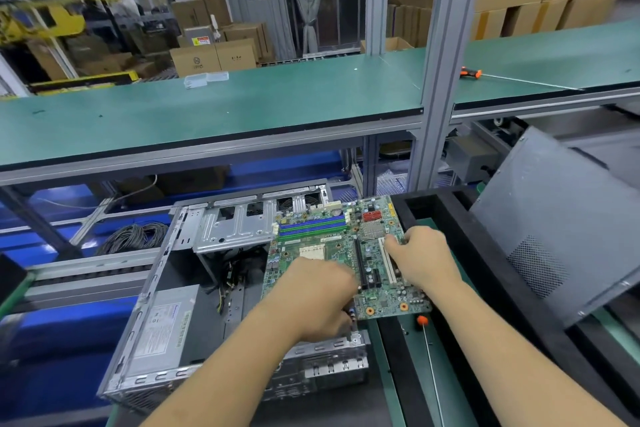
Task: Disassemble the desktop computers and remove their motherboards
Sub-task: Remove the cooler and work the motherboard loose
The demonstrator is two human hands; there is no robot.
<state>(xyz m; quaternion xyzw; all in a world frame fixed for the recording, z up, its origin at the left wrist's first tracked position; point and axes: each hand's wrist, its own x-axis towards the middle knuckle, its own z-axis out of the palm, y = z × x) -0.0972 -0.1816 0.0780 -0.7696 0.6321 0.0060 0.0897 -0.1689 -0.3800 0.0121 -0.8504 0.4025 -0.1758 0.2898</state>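
A green motherboard (322,246) with blue and green memory slots is lifted and tilted above the open grey desktop case (180,305). My left hand (311,298) grips the board's near edge, fingers curled under it. My right hand (422,256) holds the board's right side, fingers curled by the white slots. The case lies on its side with the power supply (162,322) at the near left and the drive cage (235,225) at the back. Loose cables (228,281) show inside the case.
A long screwdriver with an orange handle (423,322) lies on the green mat to the right of the case. The grey side panel (561,229) leans at the right. A black foam frame (485,274) borders the mat. A second screwdriver (471,73) lies on the upper green shelf (242,107).
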